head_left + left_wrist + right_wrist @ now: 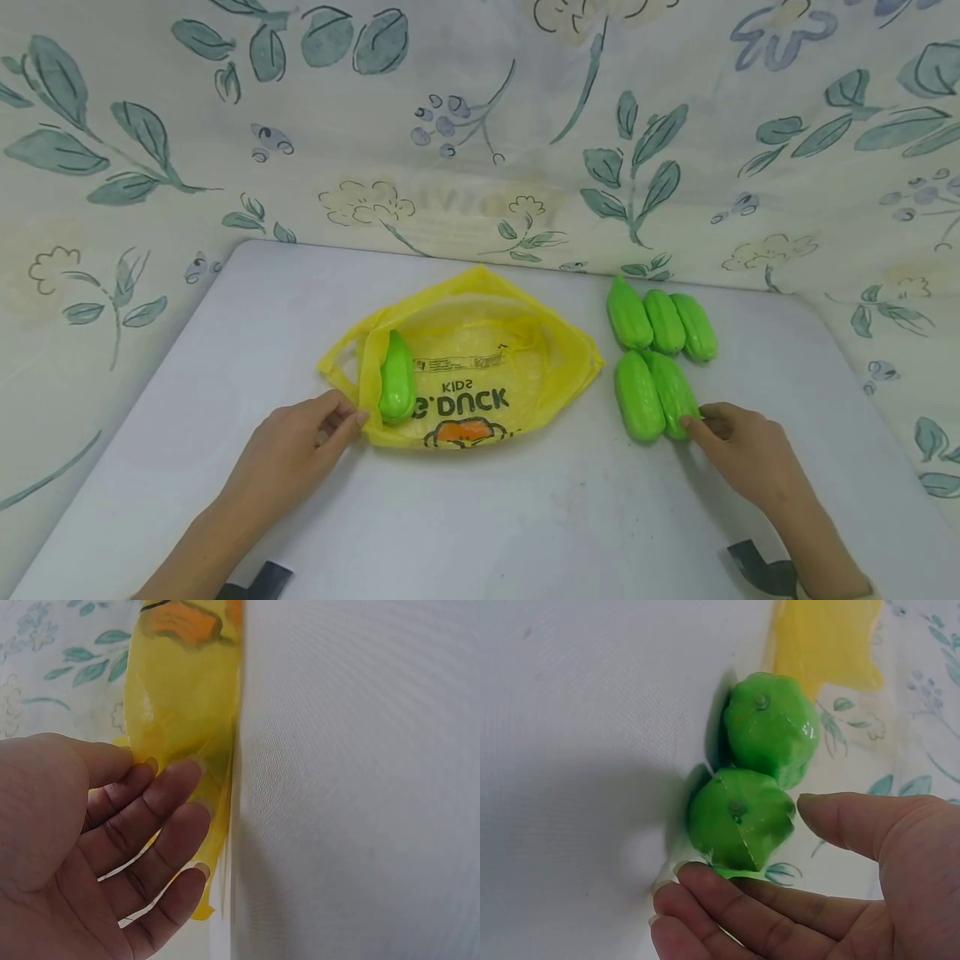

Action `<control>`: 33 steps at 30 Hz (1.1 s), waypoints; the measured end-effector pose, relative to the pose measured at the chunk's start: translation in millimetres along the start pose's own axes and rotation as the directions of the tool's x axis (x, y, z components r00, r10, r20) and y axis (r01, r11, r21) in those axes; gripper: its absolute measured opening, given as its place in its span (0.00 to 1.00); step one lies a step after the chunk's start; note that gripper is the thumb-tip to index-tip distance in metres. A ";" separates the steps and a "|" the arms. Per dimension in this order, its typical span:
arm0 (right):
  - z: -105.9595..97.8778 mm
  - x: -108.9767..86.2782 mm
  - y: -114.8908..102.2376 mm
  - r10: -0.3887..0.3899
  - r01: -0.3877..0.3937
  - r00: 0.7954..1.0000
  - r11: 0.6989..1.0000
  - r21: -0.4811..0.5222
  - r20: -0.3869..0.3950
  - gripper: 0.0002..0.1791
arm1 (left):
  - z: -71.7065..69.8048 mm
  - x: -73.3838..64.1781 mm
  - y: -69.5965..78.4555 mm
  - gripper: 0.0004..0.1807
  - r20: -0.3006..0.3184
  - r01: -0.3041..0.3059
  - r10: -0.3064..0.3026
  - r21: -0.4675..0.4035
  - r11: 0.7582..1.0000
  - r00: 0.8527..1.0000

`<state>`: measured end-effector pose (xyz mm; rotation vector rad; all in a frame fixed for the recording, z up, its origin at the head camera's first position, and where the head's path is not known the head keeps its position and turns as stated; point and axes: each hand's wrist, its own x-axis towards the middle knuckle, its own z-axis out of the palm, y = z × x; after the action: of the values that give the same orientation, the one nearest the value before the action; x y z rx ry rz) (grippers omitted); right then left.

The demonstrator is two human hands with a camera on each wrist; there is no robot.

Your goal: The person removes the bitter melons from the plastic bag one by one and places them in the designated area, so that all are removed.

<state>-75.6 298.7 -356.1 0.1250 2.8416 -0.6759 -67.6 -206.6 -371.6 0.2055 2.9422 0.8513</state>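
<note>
My left hand (300,433) pinches the near left rim of a yellow plastic bag (558,400) between thumb and index finger; the other fingers curve loosely in the left wrist view. The bag lies with its mouth spread, and one green toy gourd (397,383) is inside at its left. My right hand (750,454) is at the near end of another green gourd (739,817). Its thumb and fingers stand on either side of that gourd, the thumb appearing slightly apart from it in the right wrist view. A second gourd (639,396) lies against it.
Behind these two, a row of three more green gourds (663,321) lies near the far edge of the white table (487,533). Floral cloth (480,150) hangs along the back and sides. Dark straps (761,571) show near both wrists.
</note>
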 end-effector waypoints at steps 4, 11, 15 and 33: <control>-0.3 -0.3 -0.6 0.003 -0.003 1.000 1.000 0.000 0.005 0.38 | 0.0 -0.2 -0.1 0.07 0.006 0.006 -0.006 0.002 1.000 1.000; -1.5 -2.8 -2.7 -0.007 0.007 1.000 1.000 -0.008 -0.007 0.39 | 0.5 -0.1 -0.8 0.07 0.007 0.008 -0.008 0.003 1.000 1.000; -3.0 -4.9 -5.1 -0.020 0.019 0.999 0.999 -0.027 -0.027 0.41 | 0.3 -0.3 -1.0 0.07 0.003 -0.001 0.001 -0.001 1.000 1.000; -8.9 -16.7 -36.1 -0.101 0.095 0.987 0.994 -0.051 -0.122 0.38 | -0.1 -0.1 0.0 0.07 -0.013 -0.016 0.016 0.000 1.000 1.000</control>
<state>-65.8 270.0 -328.9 0.0208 2.9971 -0.6434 -67.5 -206.7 -371.6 0.2244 2.9562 0.8582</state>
